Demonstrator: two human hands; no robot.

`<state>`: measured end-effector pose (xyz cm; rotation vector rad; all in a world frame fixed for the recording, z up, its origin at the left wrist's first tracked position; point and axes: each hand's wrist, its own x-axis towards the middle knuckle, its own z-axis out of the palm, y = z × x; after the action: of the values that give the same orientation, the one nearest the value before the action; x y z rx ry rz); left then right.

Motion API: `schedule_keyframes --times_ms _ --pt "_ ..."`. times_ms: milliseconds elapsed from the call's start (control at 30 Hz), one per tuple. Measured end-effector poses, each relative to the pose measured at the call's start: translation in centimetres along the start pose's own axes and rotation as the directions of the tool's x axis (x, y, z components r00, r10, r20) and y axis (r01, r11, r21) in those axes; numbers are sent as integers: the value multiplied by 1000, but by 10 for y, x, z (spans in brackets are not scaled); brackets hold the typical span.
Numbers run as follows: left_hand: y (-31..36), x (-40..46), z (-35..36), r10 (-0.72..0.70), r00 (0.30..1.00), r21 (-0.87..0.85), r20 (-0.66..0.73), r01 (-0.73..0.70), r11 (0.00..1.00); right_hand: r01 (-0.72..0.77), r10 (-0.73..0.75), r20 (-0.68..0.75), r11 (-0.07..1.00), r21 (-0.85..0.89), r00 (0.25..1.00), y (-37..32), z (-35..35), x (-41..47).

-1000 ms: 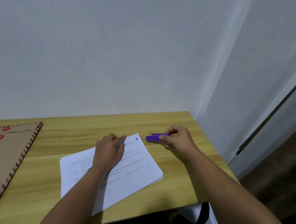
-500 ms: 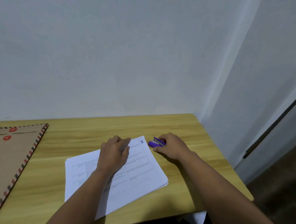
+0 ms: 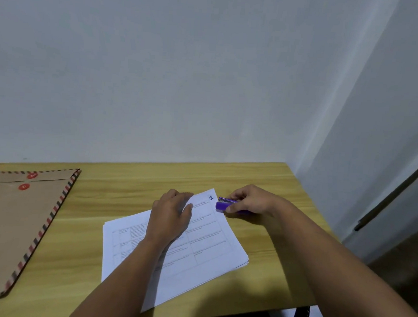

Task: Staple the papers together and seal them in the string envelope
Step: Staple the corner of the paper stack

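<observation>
Purple stapler (image 3: 226, 205) sits in the right hand (image 3: 249, 201), fingers and thumb curled round its rear body, nose pointing left toward the far right corner of the papers (image 3: 193, 240). Stapler nose is just beside that corner, the one marked with a handwritten "1"; whether the paper edge is already inside the stapler mouth cannot be told from this view.

Left hand (image 3: 170, 217) lies flat on the upper part of the stack, fingers fairly straight, pressing the sheets down onto the wooden surface (image 3: 127, 197). It holds nothing; it pins. The two hands are near each other but apart.

Stack: white printed sheets with table lines, turned at an angle, lying at centre of the surface. Lower right edges look slightly fanned, so alignment may be imperfect.

String envelope (image 3: 20, 218): brown, striped border, two red discs near its flap, lying flat at the left end of the surface, well apart from the papers. Untouched.

Step in hand, as judged: positioning the stapler on the corner, staple not yet evidently driven.

Next move calls for:
- sliding the corner fully into the stapler mouth, all sheets included
- the left hand pinning the stack so it does not shift
- a firm squeeze by the right hand

Risk: fanned lower sheets may miss the staple.
</observation>
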<state>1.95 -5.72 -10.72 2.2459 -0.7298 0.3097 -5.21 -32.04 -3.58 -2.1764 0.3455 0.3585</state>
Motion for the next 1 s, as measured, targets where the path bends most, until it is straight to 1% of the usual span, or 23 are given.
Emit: schedule_keyframes --times_ms 167,333,633,867,1000 --pt "0 1 0 8 1000 -41 -10 -9 999 -19 18 23 999 35 1000 -3 1 4" --pt "3 0 -3 28 1000 -61 -10 -29 998 -7 0 53 989 145 999 -10 5 8" --pt "2 1 -2 22 1000 -66 6 -22 998 79 -77 -16 969 234 997 -8 11 12" --pt "2 1 -2 35 999 -47 19 -34 998 110 -105 -33 970 217 994 -2 15 15" --pt "1 1 -1 38 999 -50 37 -36 998 139 -123 -86 968 209 989 2 18 14"
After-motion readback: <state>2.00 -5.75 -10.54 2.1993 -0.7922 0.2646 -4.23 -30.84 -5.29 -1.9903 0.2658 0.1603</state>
